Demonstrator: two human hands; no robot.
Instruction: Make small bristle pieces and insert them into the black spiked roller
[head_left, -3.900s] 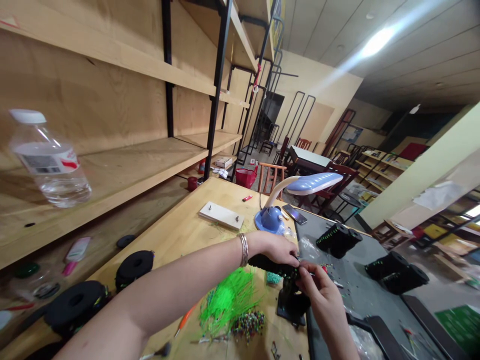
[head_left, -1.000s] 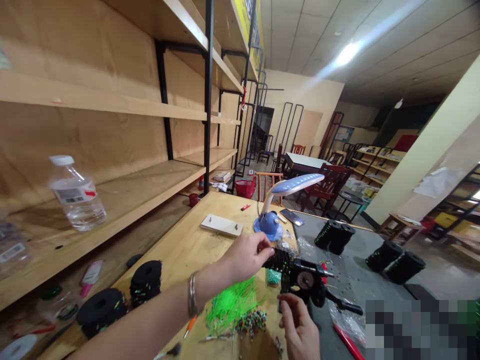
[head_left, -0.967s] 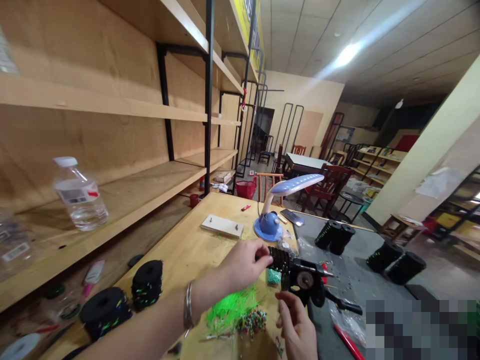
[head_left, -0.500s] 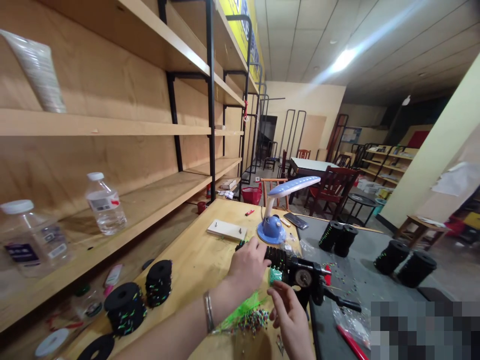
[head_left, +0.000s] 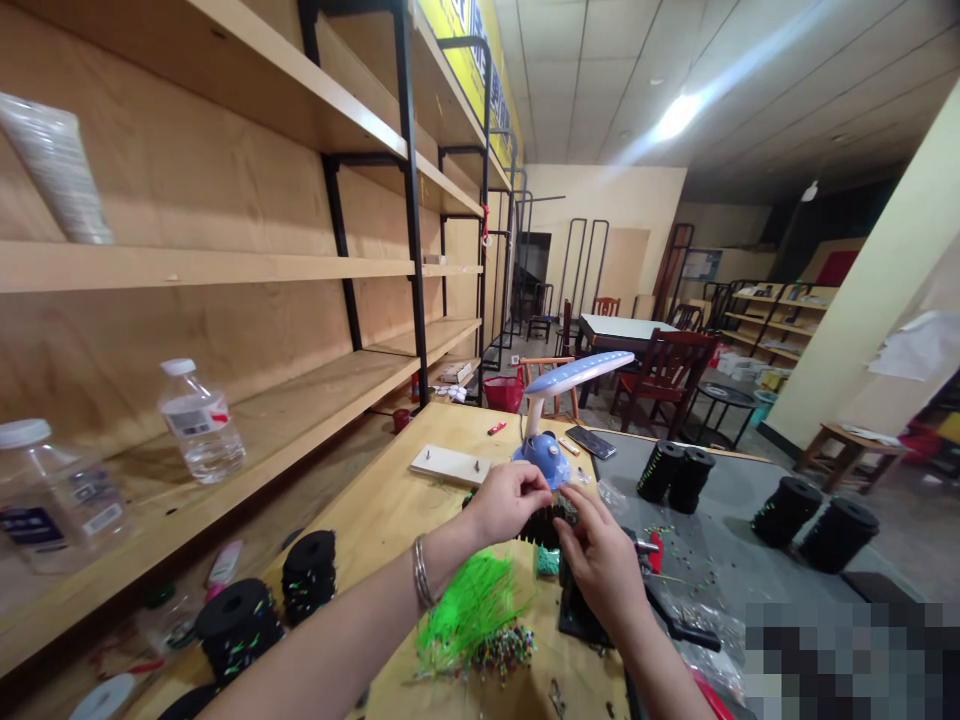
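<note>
The black ridged roll [head_left: 538, 528] is on the near side of the blue lamp [head_left: 553, 460], partly covered by two hands. The left hand [head_left: 504, 505], just nearer than the lamp base, is bent over the roll with its thumb and fingertips brought together; I cannot tell whether this grip has something thin inside. The right hand [head_left: 606, 555], nearer than the lamp and slightly to its right, curves its fingers at the roll's right end; also here I cannot tell what is gripped. Nearer than the lamp, partly behind this hand, stands a black device [head_left: 581, 612]. To the lamp's near left, bright green strands [head_left: 471, 608] lie on the wooden worktop [head_left: 390, 490], beside coloured beads [head_left: 504, 648]. A pale board [head_left: 450, 464] lies left of the lamp, a phone [head_left: 592, 442] just right of it. Farther right of the lamp stand four black rolls [head_left: 694, 485].
</note>
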